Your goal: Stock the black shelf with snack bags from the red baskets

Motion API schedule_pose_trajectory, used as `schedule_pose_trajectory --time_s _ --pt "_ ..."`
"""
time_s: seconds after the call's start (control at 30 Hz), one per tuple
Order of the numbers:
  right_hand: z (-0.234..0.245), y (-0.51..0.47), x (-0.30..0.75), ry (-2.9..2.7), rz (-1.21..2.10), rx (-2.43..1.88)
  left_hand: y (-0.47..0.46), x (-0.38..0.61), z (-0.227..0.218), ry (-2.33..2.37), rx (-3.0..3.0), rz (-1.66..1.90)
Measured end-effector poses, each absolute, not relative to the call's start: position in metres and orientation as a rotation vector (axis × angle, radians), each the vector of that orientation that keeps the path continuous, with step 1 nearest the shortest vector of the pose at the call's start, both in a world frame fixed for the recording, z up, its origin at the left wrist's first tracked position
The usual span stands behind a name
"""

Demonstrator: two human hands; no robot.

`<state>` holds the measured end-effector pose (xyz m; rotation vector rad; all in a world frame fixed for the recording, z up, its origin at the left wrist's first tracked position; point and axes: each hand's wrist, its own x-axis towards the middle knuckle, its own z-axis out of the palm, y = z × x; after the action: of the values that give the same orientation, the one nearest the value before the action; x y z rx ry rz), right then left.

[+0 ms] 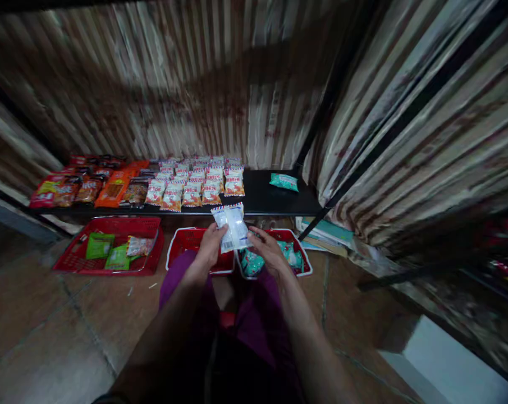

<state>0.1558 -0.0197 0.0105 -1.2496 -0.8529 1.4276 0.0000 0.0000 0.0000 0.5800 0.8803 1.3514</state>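
Between my two hands is a white snack packet (233, 225) with a striped edge, its printed back with a barcode facing me. My left hand (210, 244) pinches its left side, thumb on top. At its right edge, my right hand (267, 247) has its fingertips on the packet. Beneath lie two red baskets with white rims: the left basket (184, 241) is under my left hand, and the right basket (306, 261) holds teal packets (252, 262). Beyond the packet, rows of similar white snack packets (192, 192) lie on a black shelf (257, 196).
One teal packet (284, 181) lies at the shelf's right. Orange packets (114, 188) and red packets (47, 191) fill its left end. A red basket (110, 269) with green packets (100, 246) stands on the floor at left. Black shelf posts (342, 191) and a white box (447, 359) are at right.
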Motion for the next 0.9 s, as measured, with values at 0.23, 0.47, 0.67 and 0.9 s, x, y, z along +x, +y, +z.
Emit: schedule_pose_trajectory --time_s 0.23,0.47,0.67,0.9 --pt "-0.001 -0.029 0.15 -0.894 1.453 -1.151 -0.007 -0.001 0.0 0.865 0.567 1.364" --pt "-0.011 -0.039 0.15 -0.973 1.326 -1.218 -0.021 -0.001 0.007 0.86 0.574 1.301" --pt "-0.011 -0.052 0.142 -1.509 0.387 -1.429 -0.032 0.004 0.008 0.932 0.66 1.389" --pt "-0.013 -0.08 0.106 -1.691 0.4 -1.34 -0.055 0.003 0.014 1.097 0.856 1.388"
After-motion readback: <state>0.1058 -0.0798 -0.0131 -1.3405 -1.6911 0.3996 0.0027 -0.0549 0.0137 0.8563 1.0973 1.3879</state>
